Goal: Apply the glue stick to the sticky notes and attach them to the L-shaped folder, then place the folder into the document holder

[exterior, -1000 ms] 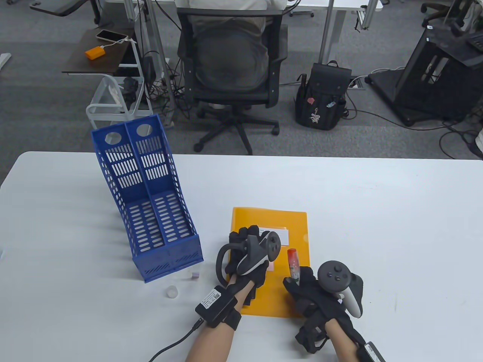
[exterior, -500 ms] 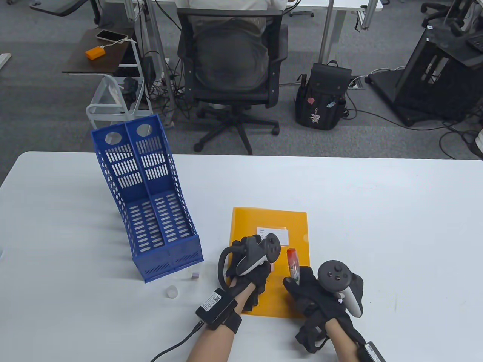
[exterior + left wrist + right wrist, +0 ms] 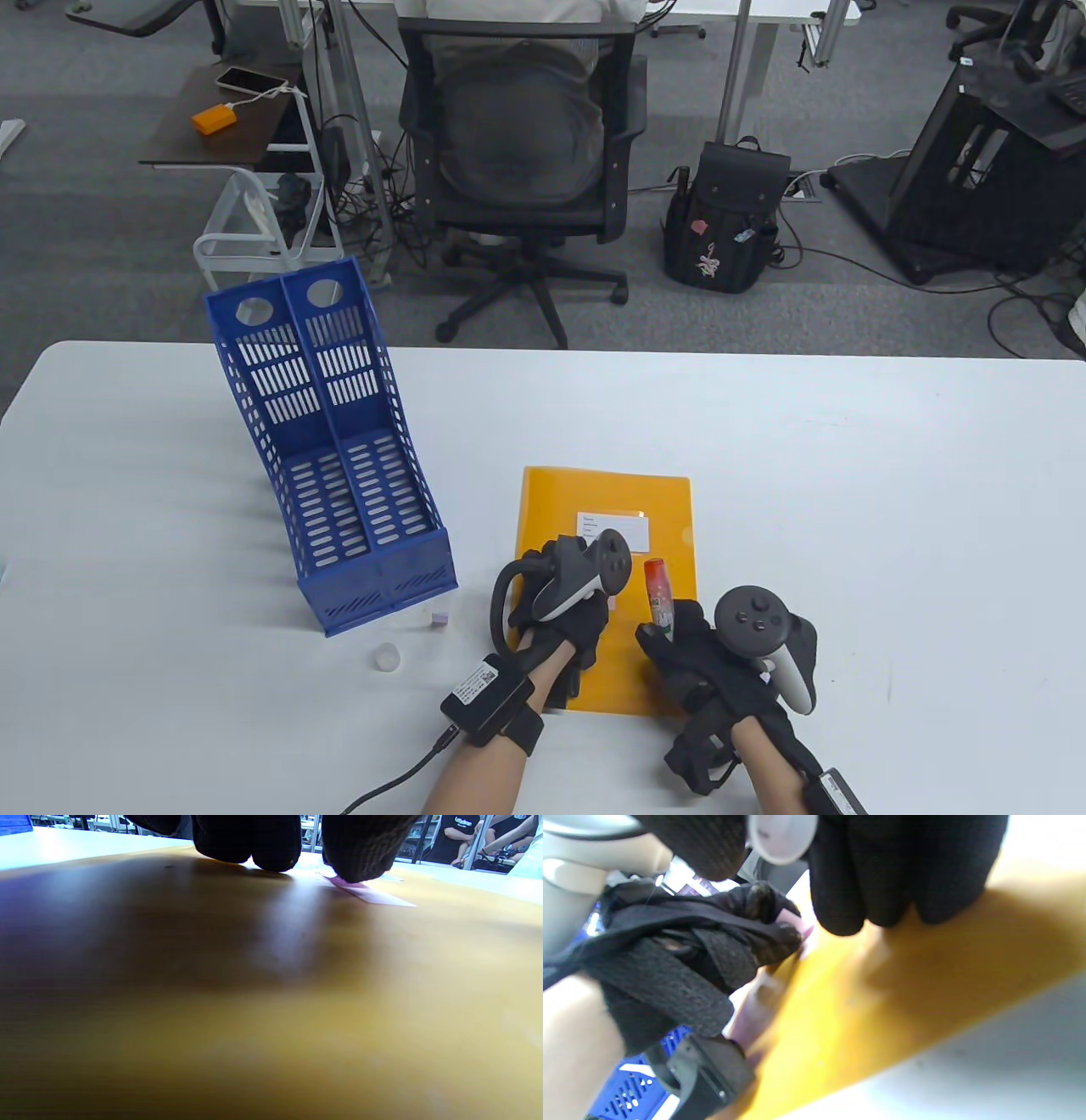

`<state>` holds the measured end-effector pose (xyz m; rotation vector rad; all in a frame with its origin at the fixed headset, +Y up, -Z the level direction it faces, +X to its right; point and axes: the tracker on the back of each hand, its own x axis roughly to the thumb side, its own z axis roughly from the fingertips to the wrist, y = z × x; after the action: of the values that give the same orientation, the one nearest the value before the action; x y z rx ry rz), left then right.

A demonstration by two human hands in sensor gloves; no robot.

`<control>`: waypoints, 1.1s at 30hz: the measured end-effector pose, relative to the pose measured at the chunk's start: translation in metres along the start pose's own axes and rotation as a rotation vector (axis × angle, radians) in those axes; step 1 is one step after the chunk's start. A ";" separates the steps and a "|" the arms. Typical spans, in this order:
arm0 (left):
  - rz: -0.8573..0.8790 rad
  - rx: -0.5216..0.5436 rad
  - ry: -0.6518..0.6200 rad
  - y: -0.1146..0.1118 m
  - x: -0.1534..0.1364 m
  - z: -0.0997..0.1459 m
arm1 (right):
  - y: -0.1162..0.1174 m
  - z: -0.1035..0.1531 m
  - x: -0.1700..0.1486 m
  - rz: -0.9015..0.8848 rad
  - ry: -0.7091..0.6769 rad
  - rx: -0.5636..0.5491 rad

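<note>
On the white worktop (image 3: 848,441), the blue document holder (image 3: 339,475) leans at about ten o'clock from the hands, with a small clear cap (image 3: 387,656) lying loose in front of it. The orange L-shaped folder (image 3: 607,501) lies flat at centre. The left hand (image 3: 556,615) presses fingertips (image 3: 356,857) onto a pink sticky note (image 3: 369,893) on the folder, fingers fairly straight, gripping nothing. Just at its three o'clock, the right hand (image 3: 696,654) curls around the glue stick (image 3: 659,594), its red end pointing toward twelve o'clock. Likely risks: the note could slide or crease under uneven pressing, or the uncapped glue could smear the folder if the stick dips.
</note>
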<state>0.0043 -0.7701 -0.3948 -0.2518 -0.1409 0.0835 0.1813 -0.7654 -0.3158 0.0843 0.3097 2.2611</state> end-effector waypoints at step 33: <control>0.025 -0.058 0.016 0.005 -0.001 -0.003 | 0.000 0.000 0.000 -0.009 0.004 0.002</control>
<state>0.0036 -0.7665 -0.3995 -0.3119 -0.1242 0.1024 0.1815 -0.7652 -0.3156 0.0794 0.3136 2.2527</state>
